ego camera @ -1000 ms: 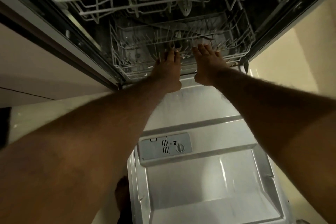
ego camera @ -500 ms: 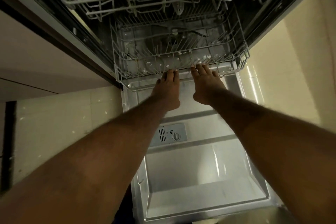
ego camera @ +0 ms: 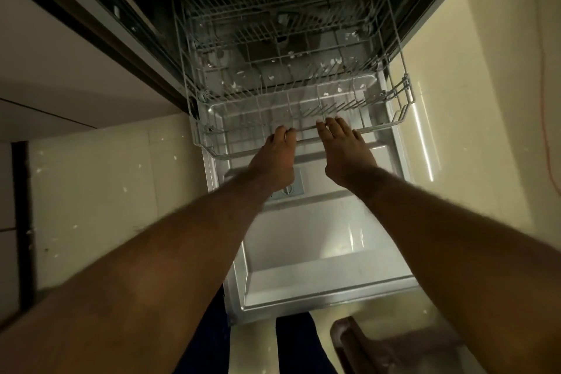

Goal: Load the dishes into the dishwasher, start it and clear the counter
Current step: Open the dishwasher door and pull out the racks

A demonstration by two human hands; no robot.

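Over the lowered dishwasher door (ego camera: pixel 303 258), the empty lower rack (ego camera: pixel 405 94) sits half out. My left hand (ego camera: pixel 273 158) hooks curled fingers over its front rail; my right hand (ego camera: pixel 346 155) rests straighter fingertips there. Light, stiff wire, likely rolling easily; that rail is the best hold.

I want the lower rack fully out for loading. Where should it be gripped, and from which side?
Take the lower rack by its front top rail, near the middle, from the open door side, fingers hooked over the wire. That rail runs straight across, facing the person; a central pull likely keeps it square. The left hand and right hand sit there.
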